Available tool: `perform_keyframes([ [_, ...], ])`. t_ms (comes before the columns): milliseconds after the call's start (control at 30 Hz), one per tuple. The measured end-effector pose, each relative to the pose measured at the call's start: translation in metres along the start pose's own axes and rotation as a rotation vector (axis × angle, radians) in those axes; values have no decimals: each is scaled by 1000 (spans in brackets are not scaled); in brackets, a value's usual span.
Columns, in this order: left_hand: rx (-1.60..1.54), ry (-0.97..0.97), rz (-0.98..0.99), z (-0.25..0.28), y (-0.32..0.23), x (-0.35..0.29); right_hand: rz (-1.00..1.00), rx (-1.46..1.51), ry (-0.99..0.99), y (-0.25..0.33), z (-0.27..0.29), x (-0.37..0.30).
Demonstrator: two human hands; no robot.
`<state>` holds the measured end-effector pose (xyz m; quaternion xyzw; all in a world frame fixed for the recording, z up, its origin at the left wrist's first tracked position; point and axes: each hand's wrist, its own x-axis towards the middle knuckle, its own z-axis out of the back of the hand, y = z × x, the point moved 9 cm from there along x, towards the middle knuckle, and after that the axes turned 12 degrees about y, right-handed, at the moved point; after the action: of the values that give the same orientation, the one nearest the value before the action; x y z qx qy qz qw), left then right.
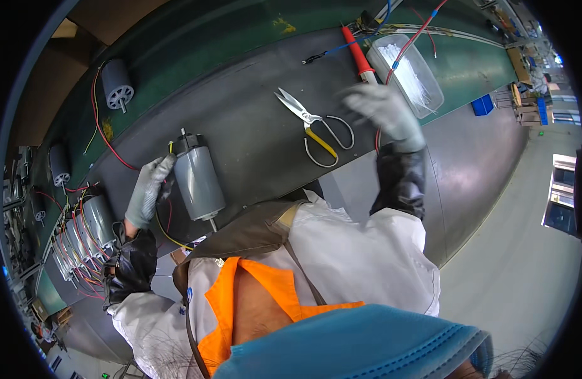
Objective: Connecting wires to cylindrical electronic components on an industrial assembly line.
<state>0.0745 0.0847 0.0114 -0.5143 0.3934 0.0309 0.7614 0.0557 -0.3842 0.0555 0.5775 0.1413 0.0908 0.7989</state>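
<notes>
A grey cylindrical motor [199,180] lies in front of me, its shafts pointing away and toward me. Just left of it, my gloved left hand [150,189] is closed, the fingertips pinching the motor's wires [171,147] beside its far end; red and yellow leads trail out below. My gloved right hand [387,114], blurred by motion, has its fingers stretched out and holds nothing visible. It is nearest to a clear plastic tub [437,95] of thin white cable ties [409,76] and a red tapered tool [358,52]. Scissors [311,120] with one yellow-covered handle lie partly spread between my hands.
Several wired motors [101,218] stand in a row at the left. Another motor [117,82] sits on the green surface [240,31] at the far left. Red and blue cables [412,41] hang near the tub. A blue bin [483,105] is at the far right.
</notes>
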Motion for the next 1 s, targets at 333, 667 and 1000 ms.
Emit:
perform_keyframes([
  [333,421,131,-76,-41,-52,18,-315,-1229,-375,-143,240,22],
  [667,483,109,136,-26,-45,7,-442,-994,-643,-106,228,9],
  [1000,1184,74,-365,-36,-71,2,-16,66,-632,52,65,-36],
])
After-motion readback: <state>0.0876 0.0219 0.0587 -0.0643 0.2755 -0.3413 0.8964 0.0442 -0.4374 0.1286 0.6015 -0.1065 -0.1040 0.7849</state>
